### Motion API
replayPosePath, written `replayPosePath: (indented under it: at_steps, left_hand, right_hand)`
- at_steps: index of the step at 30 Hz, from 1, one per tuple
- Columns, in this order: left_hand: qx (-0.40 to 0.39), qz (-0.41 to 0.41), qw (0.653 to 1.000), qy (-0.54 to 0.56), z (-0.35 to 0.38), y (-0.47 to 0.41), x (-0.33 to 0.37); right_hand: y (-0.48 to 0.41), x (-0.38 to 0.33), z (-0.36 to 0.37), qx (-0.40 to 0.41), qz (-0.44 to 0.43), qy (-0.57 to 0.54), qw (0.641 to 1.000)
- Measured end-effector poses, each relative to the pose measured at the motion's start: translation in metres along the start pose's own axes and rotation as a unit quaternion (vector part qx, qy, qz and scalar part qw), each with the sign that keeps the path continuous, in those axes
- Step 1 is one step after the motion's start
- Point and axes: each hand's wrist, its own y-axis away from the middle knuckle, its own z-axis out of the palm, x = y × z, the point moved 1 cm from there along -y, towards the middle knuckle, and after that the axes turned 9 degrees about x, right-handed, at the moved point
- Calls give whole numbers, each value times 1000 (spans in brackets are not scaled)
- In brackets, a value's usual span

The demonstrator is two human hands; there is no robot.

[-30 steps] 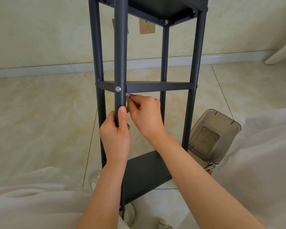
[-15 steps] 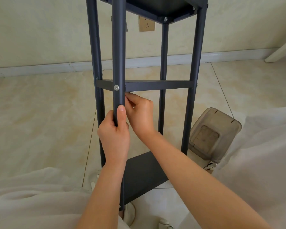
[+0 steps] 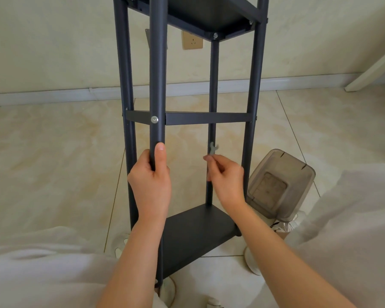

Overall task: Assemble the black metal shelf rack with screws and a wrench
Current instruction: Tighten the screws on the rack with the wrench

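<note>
The right hand (image 3: 227,178) has come away from the front post (image 3: 157,74) and now hangs right of it, clear of the metal, pinching the small wrench (image 3: 213,149) head-up; half a second ago it was tucked behind the post just under the middle shelf (image 3: 209,118), working at the screw (image 3: 154,119); that joint is probably tight, or the wrench is being reset; the left hand (image 3: 150,181) stays wrapped round the post, steadying the rack (image 3: 257,85), which stands on the floor (image 3: 53,152) between the feet
</note>
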Motion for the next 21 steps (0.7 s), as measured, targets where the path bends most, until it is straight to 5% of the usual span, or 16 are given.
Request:
replayPosePath:
  at_steps: [7, 13, 21]
  left_hand:
    - [2, -3, 1000, -2, 5, 0, 2]
    - [-10, -6, 1000, 2, 5, 1, 4]
    - [-3, -20, 1000, -11, 3, 3, 5]
  right_hand:
    - [-44, 49, -56, 186, 142, 1, 972]
    - [-67, 110, -95, 191, 185, 171, 949]
    - [-80, 158, -106, -31, 319, 363, 875]
